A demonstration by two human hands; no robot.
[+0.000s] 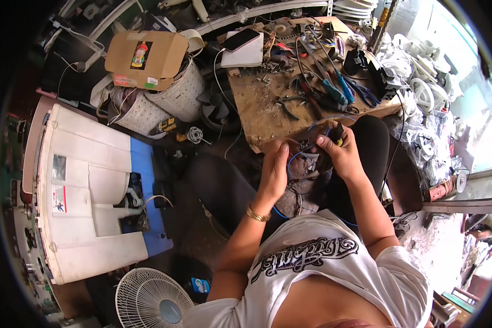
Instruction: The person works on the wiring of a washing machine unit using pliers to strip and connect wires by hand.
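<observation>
- Nearest, a white printed shirt (306, 254).
- Past it, a blue wire (296, 154) loops between left hand (276, 169) and right hand (343, 153).
- Left: fingers together, grip hidden from me.
- Right: thumb bent; what it pinches I can't tell.
- Beyond, a wooden table (257, 117) with pliers (290, 112).

Fan (147, 292): cut off below. Basket (181, 93): mouth covered by box (167, 57). Object (339, 142) in right hand (345, 156): partly hidden, kind unclear.

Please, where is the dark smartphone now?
In the head view, the dark smartphone lies at the upper middle, on a flat white object at the far left corner of the wooden worktable, with a white cable at its left end.
</observation>
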